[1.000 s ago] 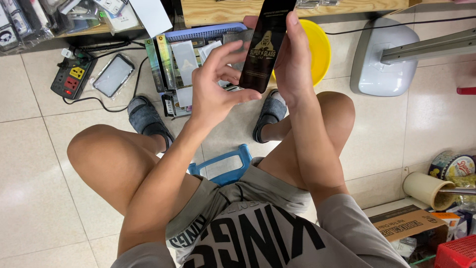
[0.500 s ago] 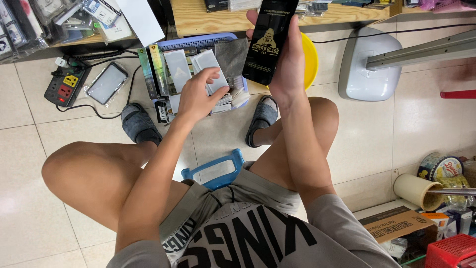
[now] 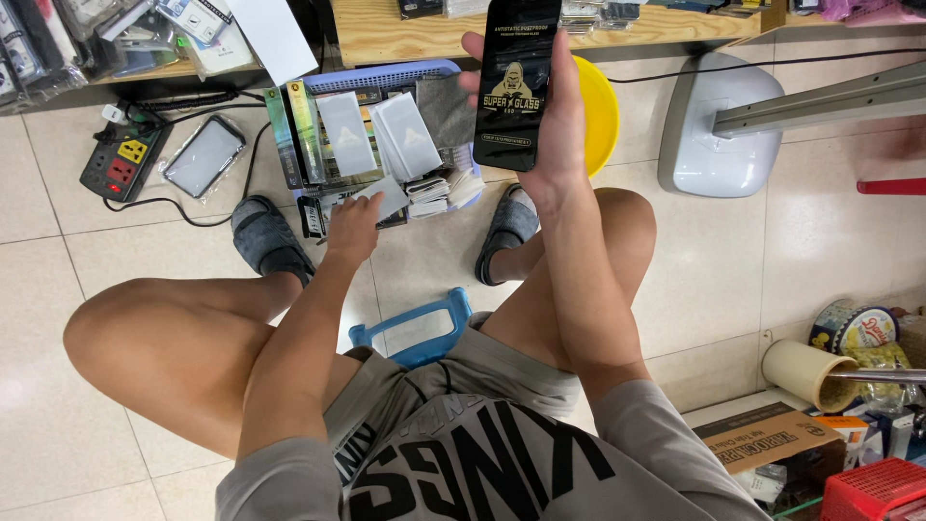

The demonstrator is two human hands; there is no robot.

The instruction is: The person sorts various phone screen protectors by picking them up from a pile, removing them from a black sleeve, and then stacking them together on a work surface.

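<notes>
Right hand (image 3: 555, 125) grips black packet (image 3: 516, 82) at top centre; left hand (image 3: 352, 224), fingers closing on white packet (image 3: 384, 198), basket (image 3: 386, 75) unsorted.

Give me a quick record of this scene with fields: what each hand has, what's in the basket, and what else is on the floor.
right hand: raised, holding a flat black packet upright
left hand: reaching down into the basket, touching a small white packet
basket: blue plastic, on the floor, filled with white and dark flat packets
posture: seated on a blue stool, feet in grey sandals
floor: power strip, wrapped phone-sized item, yellow dish
</notes>
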